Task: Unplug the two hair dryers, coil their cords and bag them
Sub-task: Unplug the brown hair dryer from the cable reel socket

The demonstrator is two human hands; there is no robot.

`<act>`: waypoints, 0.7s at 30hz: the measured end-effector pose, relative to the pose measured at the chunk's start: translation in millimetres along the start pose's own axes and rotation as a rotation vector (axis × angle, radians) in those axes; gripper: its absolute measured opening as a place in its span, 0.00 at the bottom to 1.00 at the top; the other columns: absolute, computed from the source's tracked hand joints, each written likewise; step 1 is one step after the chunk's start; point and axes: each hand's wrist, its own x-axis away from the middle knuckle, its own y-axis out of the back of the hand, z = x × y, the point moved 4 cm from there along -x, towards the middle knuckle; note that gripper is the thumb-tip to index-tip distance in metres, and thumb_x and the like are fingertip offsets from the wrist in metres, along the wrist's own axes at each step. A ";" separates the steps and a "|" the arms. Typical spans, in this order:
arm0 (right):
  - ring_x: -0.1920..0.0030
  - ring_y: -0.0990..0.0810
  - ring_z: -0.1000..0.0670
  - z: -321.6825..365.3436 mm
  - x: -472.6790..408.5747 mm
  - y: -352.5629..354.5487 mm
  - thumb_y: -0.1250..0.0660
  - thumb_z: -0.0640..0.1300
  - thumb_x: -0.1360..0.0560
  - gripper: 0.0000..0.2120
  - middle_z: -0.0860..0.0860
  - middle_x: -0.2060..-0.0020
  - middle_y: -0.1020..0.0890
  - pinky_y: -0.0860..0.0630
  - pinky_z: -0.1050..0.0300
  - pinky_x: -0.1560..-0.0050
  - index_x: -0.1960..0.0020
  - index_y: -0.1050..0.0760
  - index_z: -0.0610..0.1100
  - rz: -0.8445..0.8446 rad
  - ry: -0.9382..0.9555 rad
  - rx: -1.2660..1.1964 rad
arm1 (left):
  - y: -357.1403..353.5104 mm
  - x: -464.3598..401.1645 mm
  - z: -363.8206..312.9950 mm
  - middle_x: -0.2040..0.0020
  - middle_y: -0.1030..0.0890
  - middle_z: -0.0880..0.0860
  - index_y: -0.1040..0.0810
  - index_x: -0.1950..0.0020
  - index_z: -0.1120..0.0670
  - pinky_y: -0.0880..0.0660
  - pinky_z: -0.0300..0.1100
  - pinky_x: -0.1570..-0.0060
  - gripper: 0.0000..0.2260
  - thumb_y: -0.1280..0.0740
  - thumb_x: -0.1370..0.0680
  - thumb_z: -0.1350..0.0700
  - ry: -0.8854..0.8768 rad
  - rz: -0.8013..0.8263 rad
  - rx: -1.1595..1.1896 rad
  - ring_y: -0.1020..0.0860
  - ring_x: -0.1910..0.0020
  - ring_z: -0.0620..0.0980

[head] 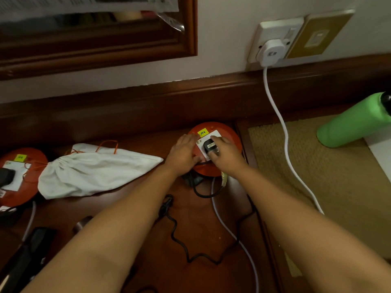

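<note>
A round orange socket unit (230,135) with a white faceplate and a yellow label sits on the dark wooden desk near the wall. A black plug (209,145) sits in it. My right hand (227,154) grips this plug. My left hand (183,152) lies flat on the unit's left side, pressing it down. A black cord (182,240) snakes from the unit toward me across the desk. A white drawstring bag (93,172) with orange string lies to the left. A black hair dryer (27,254) lies at the lower left, partly out of view.
A second orange socket unit (25,187) with another black plug (6,176) sits at the far left. A white cable (284,136) runs from a white wall plug (271,50) down over a woven mat (330,187). A green bottle (355,123) lies at right. A framed mirror hangs above.
</note>
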 end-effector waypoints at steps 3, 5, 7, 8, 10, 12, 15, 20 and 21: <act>0.31 0.33 0.42 2.5 2.1 -8.1 0.38 0.44 0.22 0.26 0.41 0.31 0.31 0.33 0.50 0.36 0.26 0.39 0.40 -0.075 -0.037 0.050 | -1.4 -1.5 0.7 0.21 0.49 0.52 0.50 0.21 0.50 0.48 0.54 0.25 0.40 0.31 0.25 0.44 -0.048 0.025 -0.059 0.52 0.22 0.53; 0.33 0.32 0.42 2.7 2.9 -10.6 0.39 0.46 0.21 0.25 0.41 0.33 0.28 0.31 0.50 0.39 0.27 0.38 0.40 -0.139 -0.057 0.062 | -2.3 -2.5 2.6 0.20 0.52 0.51 0.53 0.21 0.51 0.50 0.53 0.25 0.41 0.32 0.25 0.43 -0.071 0.051 -0.108 0.54 0.22 0.52; 0.35 0.29 0.43 2.5 2.5 -13.2 0.38 0.48 0.22 0.26 0.42 0.36 0.26 0.29 0.51 0.43 0.27 0.37 0.40 -0.184 -0.071 0.073 | -3.2 -3.9 2.5 0.20 0.53 0.51 0.53 0.21 0.51 0.51 0.52 0.26 0.40 0.32 0.24 0.44 -0.100 0.078 -0.150 0.55 0.22 0.51; 0.36 0.29 0.43 2.0 1.9 -15.0 0.36 0.49 0.23 0.27 0.42 0.37 0.25 0.29 0.52 0.44 0.27 0.36 0.40 -0.197 -0.079 0.073 | -4.1 -4.9 2.5 0.20 0.52 0.51 0.53 0.21 0.51 0.51 0.52 0.26 0.40 0.32 0.24 0.44 -0.116 0.090 -0.164 0.55 0.22 0.51; 0.37 0.28 0.44 1.2 0.2 -17.5 0.34 0.50 0.24 0.29 0.43 0.37 0.25 0.28 0.53 0.46 0.28 0.36 0.40 -0.212 -0.103 0.079 | -6.2 -6.7 2.8 0.20 0.52 0.51 0.52 0.21 0.51 0.51 0.52 0.26 0.39 0.32 0.24 0.45 -0.145 0.112 -0.181 0.54 0.22 0.51; 0.37 0.28 0.44 0.9 -1.6 -19.4 0.33 0.50 0.26 0.30 0.44 0.38 0.25 0.27 0.51 0.48 0.27 0.36 0.42 -0.216 -0.131 0.112 | -7.3 -8.1 4.2 0.20 0.52 0.51 0.52 0.21 0.51 0.50 0.52 0.26 0.39 0.33 0.23 0.44 -0.160 0.127 -0.181 0.53 0.22 0.52; 0.38 0.28 0.45 1.2 -2.3 -22.0 0.33 0.50 0.27 0.29 0.46 0.38 0.25 0.25 0.51 0.52 0.28 0.36 0.44 -0.229 -0.170 0.158 | -8.3 -9.4 6.8 0.20 0.52 0.51 0.52 0.21 0.51 0.50 0.52 0.26 0.39 0.33 0.24 0.44 -0.167 0.133 -0.165 0.54 0.22 0.51; 0.42 0.25 0.45 5.2 -2.8 -22.0 0.33 0.48 0.28 0.24 0.47 0.42 0.23 0.28 0.53 0.58 0.33 0.31 0.43 -0.301 -0.206 0.173 | -11.3 -9.3 8.4 0.20 0.53 0.51 0.53 0.21 0.51 0.48 0.51 0.25 0.39 0.33 0.23 0.45 -0.170 0.140 -0.155 0.55 0.22 0.51; 0.42 0.25 0.45 5.8 -2.8 -22.1 0.33 0.48 0.28 0.24 0.47 0.42 0.23 0.29 0.54 0.58 0.34 0.30 0.44 -0.311 -0.213 0.172 | -11.3 -9.6 8.4 0.20 0.53 0.51 0.53 0.21 0.51 0.48 0.51 0.25 0.39 0.33 0.23 0.45 -0.169 0.143 -0.151 0.55 0.22 0.52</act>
